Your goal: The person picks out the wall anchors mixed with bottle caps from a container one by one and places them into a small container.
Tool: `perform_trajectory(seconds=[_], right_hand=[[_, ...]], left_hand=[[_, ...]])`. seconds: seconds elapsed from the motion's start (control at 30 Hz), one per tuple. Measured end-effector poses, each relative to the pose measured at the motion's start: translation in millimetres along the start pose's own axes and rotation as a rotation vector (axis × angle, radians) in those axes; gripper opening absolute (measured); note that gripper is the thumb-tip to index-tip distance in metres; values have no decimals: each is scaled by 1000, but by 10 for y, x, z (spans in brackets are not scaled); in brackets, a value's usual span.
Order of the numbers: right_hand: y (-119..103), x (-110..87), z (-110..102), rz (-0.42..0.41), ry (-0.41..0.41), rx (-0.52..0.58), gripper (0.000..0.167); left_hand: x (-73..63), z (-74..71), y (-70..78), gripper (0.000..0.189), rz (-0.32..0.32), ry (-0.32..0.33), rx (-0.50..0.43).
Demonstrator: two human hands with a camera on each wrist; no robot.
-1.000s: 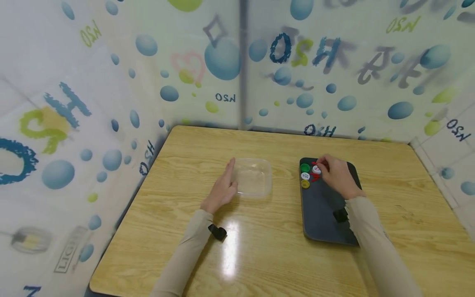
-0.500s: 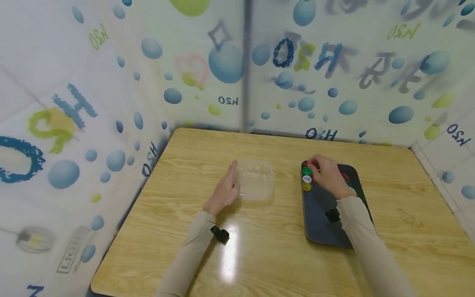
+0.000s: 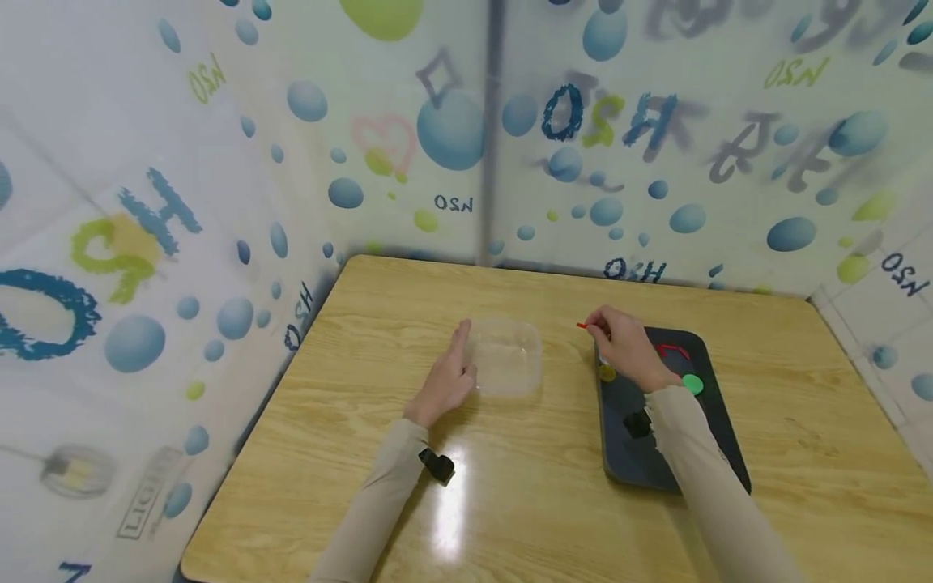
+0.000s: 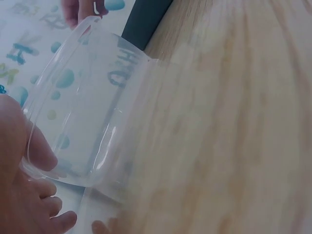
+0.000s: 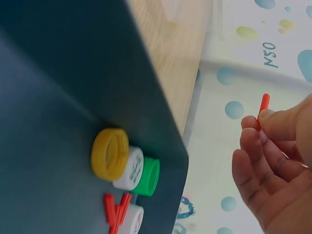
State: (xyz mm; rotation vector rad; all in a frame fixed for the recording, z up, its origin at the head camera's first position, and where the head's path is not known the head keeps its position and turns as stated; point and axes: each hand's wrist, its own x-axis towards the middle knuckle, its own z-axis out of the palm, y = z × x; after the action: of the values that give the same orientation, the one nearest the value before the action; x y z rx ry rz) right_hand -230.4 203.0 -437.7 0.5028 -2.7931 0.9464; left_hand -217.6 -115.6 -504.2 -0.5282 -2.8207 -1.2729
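My right hand pinches a short red stick between thumb and index finger, above the far left edge of a dark tray. My left hand holds the left side of a clear plastic container, its thumb at the rim in the left wrist view. In the tray lie a yellow cap, a white cap and a green cap in a row. Beside them are several red sticks and another white cap. The right hand hides part of these in the head view.
Under my right wrist, a light green cap lies in the tray, with more red pieces farther back. Tray and container stand on a wooden table. A patterned wall rises behind the table's far edge.
My right hand has moved left from the caps to the tray's far left edge, now with a red stick in its fingertips. The left hand has stayed at the container.
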Motion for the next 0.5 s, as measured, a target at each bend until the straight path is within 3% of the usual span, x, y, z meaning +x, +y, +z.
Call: perform_trajectory(seconds=[0.5], right_hand=[[-223, 160, 117, -53, 8, -18, 11]], left_hand=[[36, 6, 5, 74, -10, -4, 11]])
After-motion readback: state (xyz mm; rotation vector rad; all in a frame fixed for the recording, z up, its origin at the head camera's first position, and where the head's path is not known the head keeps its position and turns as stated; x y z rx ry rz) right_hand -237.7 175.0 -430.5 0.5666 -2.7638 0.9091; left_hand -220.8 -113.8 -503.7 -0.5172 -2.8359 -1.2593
